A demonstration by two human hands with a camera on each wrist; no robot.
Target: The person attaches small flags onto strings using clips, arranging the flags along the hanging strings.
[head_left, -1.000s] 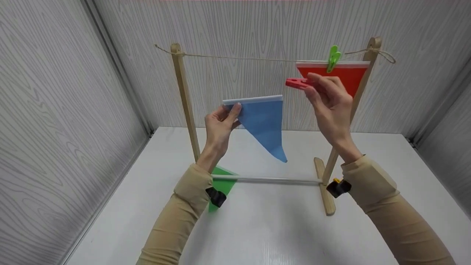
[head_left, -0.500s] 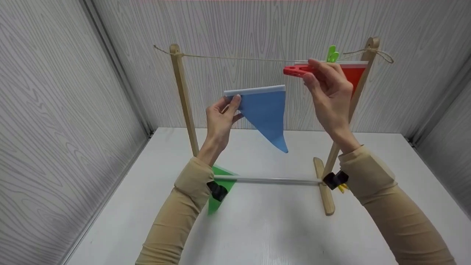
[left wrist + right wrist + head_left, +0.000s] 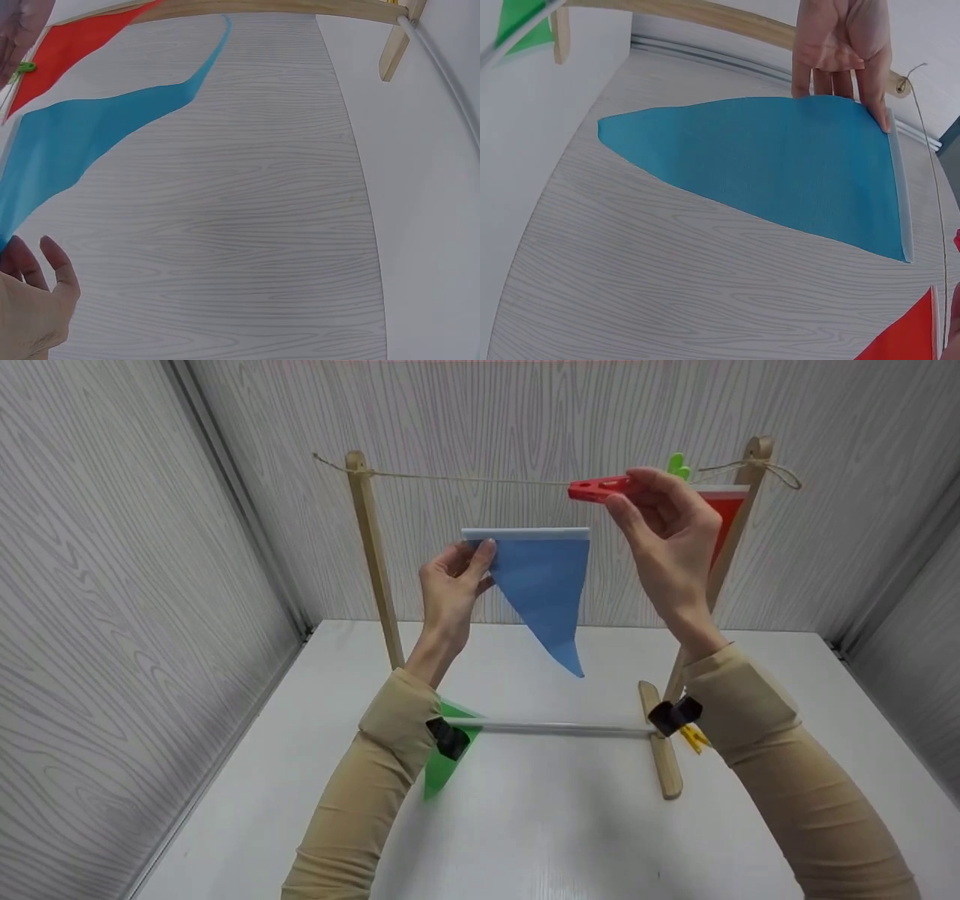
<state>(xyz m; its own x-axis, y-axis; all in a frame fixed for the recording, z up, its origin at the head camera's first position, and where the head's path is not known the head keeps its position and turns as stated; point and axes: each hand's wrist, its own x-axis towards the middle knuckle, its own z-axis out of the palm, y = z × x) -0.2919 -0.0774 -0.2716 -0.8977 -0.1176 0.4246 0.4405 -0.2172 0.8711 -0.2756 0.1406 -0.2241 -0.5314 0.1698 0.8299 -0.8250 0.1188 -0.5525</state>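
My left hand (image 3: 455, 585) pinches a blue triangular pennant (image 3: 541, 585) by the left end of its white top band, thumb in front. The pennant hangs below the string (image 3: 465, 478), its tip pointing down. In my right hand (image 3: 671, 540) a red clothespin (image 3: 598, 489) is pinched between thumb and fingers, its nose pointing left, close to the string. Whether the clothespin touches the string I cannot tell. Behind the right hand a red pennant (image 3: 726, 510) hangs from the string under a green clothespin (image 3: 678, 465), both partly hidden.
Two wooden posts (image 3: 373, 555) hold the string, and a white rod (image 3: 562, 727) joins them low down. A green pennant (image 3: 446, 765) lies by the left post, partly behind the sleeve. A yellow clothespin (image 3: 695, 739) lies near the right wooden foot (image 3: 666, 769).
Both hands have risen. The blue pennant has come up nearer the string and its top band is now level. The red clothespin has moved up and slightly left to the string's height.
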